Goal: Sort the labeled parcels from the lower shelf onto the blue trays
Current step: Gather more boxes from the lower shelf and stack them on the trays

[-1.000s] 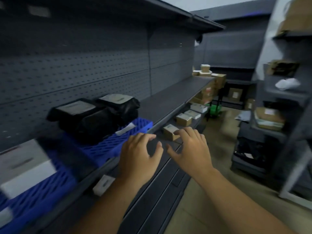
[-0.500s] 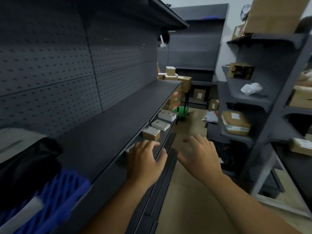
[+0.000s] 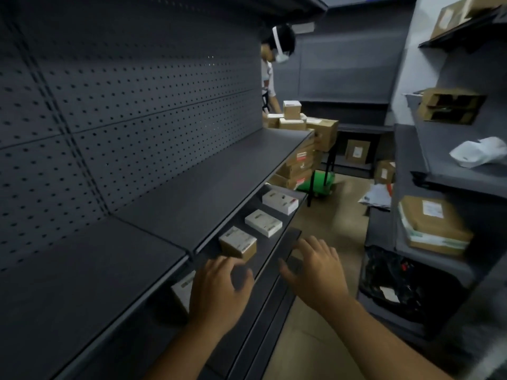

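On the dark grey metal lower shelf (image 3: pixel 270 249), the small brown cardboard parcel with a white label (image 3: pixel 238 242) sits just beyond the left hand (image 3: pixel 219 292), whose fingers are loosely curled and hold nothing; the right hand (image 3: pixel 318 272), right of the parcel over the shelf's front lip, is spread wide and likewise empty. Behind the parcel lie two flat white labelled parcels (image 3: pixel 263 222); nearer than it, a white parcel (image 3: pixel 183 287) is half hidden by the left hand; no blue tray shows. Above the parcel the dark upper shelf board (image 3: pixel 192 193) overhangs — a steep lift would likely knock knuckles or box against its lip; a one-sided nudge could slide the parcel into its white neighbours or off the front edge. Right of the parcel the tan aisle floor (image 3: pixel 337 223) is open, though the facing grey rack (image 3: pixel 408 160) narrows it; far beyond the parcel another person (image 3: pixel 270 78) stands — a wide swing that way needs care.
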